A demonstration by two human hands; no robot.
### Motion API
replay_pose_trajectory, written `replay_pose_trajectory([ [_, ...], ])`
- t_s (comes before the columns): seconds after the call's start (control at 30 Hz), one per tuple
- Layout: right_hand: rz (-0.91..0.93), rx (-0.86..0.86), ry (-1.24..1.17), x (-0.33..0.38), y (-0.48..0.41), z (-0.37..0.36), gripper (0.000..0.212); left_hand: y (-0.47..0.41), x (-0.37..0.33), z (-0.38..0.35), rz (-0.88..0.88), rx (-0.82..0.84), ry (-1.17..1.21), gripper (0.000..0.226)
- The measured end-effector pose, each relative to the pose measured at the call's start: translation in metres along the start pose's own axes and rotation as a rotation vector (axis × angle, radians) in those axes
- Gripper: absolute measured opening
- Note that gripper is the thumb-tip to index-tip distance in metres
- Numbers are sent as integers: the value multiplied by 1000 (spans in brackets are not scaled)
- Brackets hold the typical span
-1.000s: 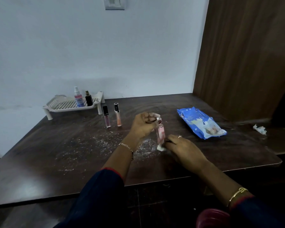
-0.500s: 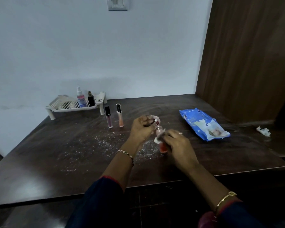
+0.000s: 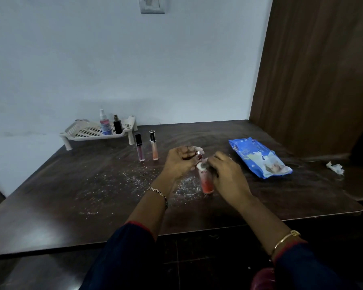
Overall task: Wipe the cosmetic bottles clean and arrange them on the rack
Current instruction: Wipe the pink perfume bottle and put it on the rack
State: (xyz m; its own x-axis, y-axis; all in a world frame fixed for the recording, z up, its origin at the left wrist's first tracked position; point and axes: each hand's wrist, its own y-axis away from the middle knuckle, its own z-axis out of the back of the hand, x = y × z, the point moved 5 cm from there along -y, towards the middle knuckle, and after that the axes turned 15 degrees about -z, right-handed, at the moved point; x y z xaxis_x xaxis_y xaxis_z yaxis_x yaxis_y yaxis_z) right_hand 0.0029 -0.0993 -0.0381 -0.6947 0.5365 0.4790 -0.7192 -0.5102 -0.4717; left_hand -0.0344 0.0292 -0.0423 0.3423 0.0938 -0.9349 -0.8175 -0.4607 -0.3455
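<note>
Both hands meet over the middle of the dark wooden bench [image 3: 50,216]. The left hand [image 3: 179,162] has its fingers [image 3: 194,150] curled round the cap end of a pink bottle [image 3: 205,182], pinching it near the top. The right hand [image 3: 226,175] has its fingers closed against the bottle's upper side, pressing a small white wipe [image 3: 201,165] to it just below the cap. The bottle stands nearly upright, long axis vertical and leaning slightly left at the top, its base on or just above the bench among scattered white specks [image 3: 113,181]. Behind and to the left, two lip-gloss tubes [image 3: 147,148] stand upright side by side on the bench, just before a white perforated rack [image 3: 86,131] that carries a clear spray bottle [image 3: 104,124] and a small black bottle [image 3: 117,124], both upright. A blue wipes packet [image 3: 258,156] lies flat to the right, and a crumpled tissue [image 3: 335,168] lies farther right.
</note>
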Motion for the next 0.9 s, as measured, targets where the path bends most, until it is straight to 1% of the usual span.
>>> replay_pose_trajectory([
  [0.07, -10, -39, -53, 6, -1, 1, 14, 2, -1, 2, 5, -4, 7, 17],
  [0.1, -13, -45, -67, 8, 2, 0, 17, 2, -1, 4, 2, -2, 5, 18],
  [0.17, -15, -10, -52, 6, 13, -5, 22, 2, -2, 7, 2, 4, -5, 19],
  [0.27, -34, 42, -30, -5, 32, -10, 22, 3, -1, 8, 28, -4, -23, 18],
  [0.33, -47, 67, 4, -13, 41, -11, 28, 2, 1, 6, 38, -16, -45, 19],
  [0.43, -25, 104, 50, -18, 47, -13, 28, 0, 1, 4, 56, -21, -43, 20],
  [0.53, -10, 118, 48, -18, 43, -13, 22, -2, 0, 3, 77, -26, -59, 20],
  [0.63, -14, 74, -1, -12, 29, -8, 28, -3, -1, 5, 84, -33, -77, 20],
  [0.77, -21, -37, -102, 1, 5, -4, 19, 1, 1, 6, 82, 0, -105, 21],
  [0.8, -27, -64, -135, 3, 3, -4, 20, 4, 5, 5, 80, 6, -122, 20],
  [0.9, -43, -91, -202, 5, 6, -9, 32, 15, 19, 4, 55, -52, -66, 17],
])
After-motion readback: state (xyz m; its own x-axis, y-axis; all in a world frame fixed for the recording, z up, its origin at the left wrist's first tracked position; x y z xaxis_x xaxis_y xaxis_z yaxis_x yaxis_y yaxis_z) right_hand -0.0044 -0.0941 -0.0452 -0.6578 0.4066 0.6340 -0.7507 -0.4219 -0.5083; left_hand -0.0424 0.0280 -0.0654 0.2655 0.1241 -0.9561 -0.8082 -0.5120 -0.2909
